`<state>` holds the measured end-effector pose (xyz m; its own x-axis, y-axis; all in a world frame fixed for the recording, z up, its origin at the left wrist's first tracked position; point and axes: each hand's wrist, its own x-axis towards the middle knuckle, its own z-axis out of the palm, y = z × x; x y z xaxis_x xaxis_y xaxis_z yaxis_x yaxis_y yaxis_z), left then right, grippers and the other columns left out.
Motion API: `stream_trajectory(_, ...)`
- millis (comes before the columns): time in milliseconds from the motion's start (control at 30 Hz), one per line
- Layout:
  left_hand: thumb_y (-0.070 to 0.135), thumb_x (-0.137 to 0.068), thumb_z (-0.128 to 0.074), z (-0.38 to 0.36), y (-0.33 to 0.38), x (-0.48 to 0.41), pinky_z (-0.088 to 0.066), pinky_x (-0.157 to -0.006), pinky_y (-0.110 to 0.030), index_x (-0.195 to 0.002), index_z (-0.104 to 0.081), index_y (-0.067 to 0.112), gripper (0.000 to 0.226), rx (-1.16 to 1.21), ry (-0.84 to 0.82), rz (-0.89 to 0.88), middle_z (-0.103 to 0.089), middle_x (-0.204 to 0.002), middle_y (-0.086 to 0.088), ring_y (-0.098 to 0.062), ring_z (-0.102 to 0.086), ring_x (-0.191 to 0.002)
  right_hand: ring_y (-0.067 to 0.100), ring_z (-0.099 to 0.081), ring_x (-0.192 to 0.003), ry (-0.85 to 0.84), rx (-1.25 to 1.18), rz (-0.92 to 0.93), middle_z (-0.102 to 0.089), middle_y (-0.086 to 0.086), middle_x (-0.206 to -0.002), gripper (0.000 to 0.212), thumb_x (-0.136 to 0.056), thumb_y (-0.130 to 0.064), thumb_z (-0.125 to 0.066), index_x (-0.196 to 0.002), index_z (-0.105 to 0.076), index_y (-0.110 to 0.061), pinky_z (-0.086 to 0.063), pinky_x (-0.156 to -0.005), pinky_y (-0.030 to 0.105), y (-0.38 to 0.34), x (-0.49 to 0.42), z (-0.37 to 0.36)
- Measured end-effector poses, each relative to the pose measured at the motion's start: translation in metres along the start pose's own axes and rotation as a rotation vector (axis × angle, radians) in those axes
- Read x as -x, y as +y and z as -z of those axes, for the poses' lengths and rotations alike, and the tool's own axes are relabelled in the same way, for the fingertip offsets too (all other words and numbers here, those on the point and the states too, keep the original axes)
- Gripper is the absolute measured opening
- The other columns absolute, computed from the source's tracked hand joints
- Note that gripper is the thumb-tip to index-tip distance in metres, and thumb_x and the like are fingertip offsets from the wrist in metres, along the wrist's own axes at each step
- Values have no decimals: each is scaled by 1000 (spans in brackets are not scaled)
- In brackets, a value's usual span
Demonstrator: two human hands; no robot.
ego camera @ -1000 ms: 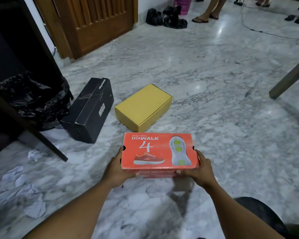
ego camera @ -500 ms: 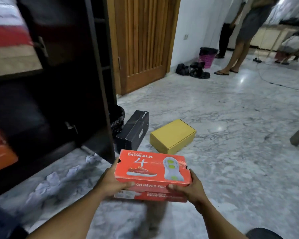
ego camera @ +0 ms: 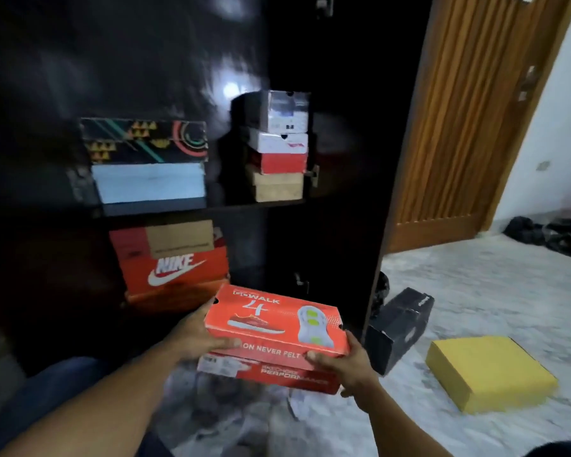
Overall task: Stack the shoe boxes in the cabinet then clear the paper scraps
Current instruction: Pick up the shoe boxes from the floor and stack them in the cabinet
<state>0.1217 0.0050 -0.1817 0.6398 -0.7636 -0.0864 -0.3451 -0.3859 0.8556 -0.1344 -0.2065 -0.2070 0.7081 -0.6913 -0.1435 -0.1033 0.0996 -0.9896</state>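
I hold an orange Skechers shoe box (ego camera: 274, 328) off the floor in front of the dark cabinet (ego camera: 343, 206). My left hand (ego camera: 197, 338) grips its left end and my right hand (ego camera: 346, 364) grips its right front corner. On the cabinet's lower shelf sits an orange Nike box (ego camera: 175, 268) with a brown-labelled box on top. The upper shelf carries a patterned black box over a pale blue one (ego camera: 149, 183), and a stack of small boxes (ego camera: 277, 146) beside them. A black shoe box (ego camera: 399, 324) and a yellow box (ego camera: 488, 371) lie on the marble floor to the right. Paper scraps (ego camera: 297, 404) lie under the held box.
A wooden door (ego camera: 468, 120) stands right of the cabinet. Black bags (ego camera: 548, 235) lie against the far wall at right. A black bin bag (ego camera: 381, 288) shows just behind the cabinet's side panel. Marble floor (ego camera: 475, 278) stretches to the right.
My view has swung left onto the cabinet shelves. The orange box has travelled with both hands toward the cabinet's lower shelf; the black and yellow boxes now sit to my right.
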Motion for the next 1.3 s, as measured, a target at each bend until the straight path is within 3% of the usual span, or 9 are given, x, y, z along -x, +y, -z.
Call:
stream_trajectory(300, 67, -35, -95, 168, 60, 26, -52, -103, -41, -147, -42, 39, 127, -4, 535, -65, -71, -119, 12, -9, -68, -110, 18, -76, -88, -231, 44, 384, -77, 8, -106, 70, -58, -1, -94, -120, -63, -14, -60, -66, 28, -160, -101, -130)
stream_trajectory(433, 35, -59, -97, 213, 110, 7, -57, -95, -37, -131, -58, 31, 81, 11, 735, -216, -74, -110, 11, -7, -70, -101, 12, -75, -91, -202, 1, 572, -74, 7, -110, 74, -60, 5, -91, -125, -58, -9, -59, -67, 22, -234, -131, -163)
stream_trajectory(533, 22, -68, -94, 244, 141, -22, -56, -92, -32, -130, -60, 26, 71, 53, 858, -323, -74, -112, 9, -7, -70, -101, 1, -70, -90, -131, -30, 684, -68, -3, -112, 83, -57, -6, -96, -123, -48, -17, -58, -71, 17, -284, -159, -182)
stream_trajectory(733, 25, -69, -93, 309, 191, -99, -54, -90, -30, -132, -58, 16, 72, 128, 1102, -371, -70, -115, 1, -17, -67, -105, 10, -63, -111, 25, 4, 871, -60, 2, -128, 99, -53, -42, -99, -134, -44, -25, -54, -99, 38, -364, -235, -225)
stream_trajectory(800, 26, -72, -90, 325, 202, -120, -50, -99, -35, -143, -47, 18, 84, 122, 1186, -370, -61, -129, -4, -22, -60, -119, 17, -60, -120, 75, 32, 889, -57, 1, -134, 102, -54, -58, -93, -138, -40, -34, -51, -104, 45, -383, -263, -239)
stream_trajectory(867, 23, -77, -86, 335, 209, -139, -42, -111, -39, -154, -30, 18, 95, 128, 1248, -371, -48, -144, -8, -24, -48, -133, 20, -59, -120, 82, 27, 918, -58, 2, -134, 90, -68, -46, -88, -139, -36, -28, -49, -105, 49, -394, -290, -253)
stream_trajectory(1033, 13, -80, -80, 345, 190, -180, -39, -89, -7, -140, -37, 8, 74, 6, 1237, -360, -35, -143, -7, -14, -56, -115, 18, -67, -110, -35, 41, 887, -66, 4, -122, 76, -68, -47, -85, -129, -49, -19, -53, -101, 48, -391, -342, -278)
stream_trajectory(1167, 22, -85, -78, 351, 163, -205, -31, -104, -18, -146, -34, 12, 76, -239, 1089, -238, 2, -166, -4, -23, -32, -145, 13, -53, -124, -154, 207, 868, -52, 8, -143, 70, -84, -19, -80, -145, -45, -15, -40, -114, 35, -381, -367, -286)
stream_trajectory(1300, 37, -84, -77, 361, 153, -226, -24, -118, -30, -156, -25, 10, 92, -402, 982, -125, -7, -160, -2, -27, -21, -147, 22, -38, -143, -147, 457, 881, -29, 7, -158, 82, -84, -25, -80, -153, -37, -17, -28, -123, 41, -377, -386, -301)
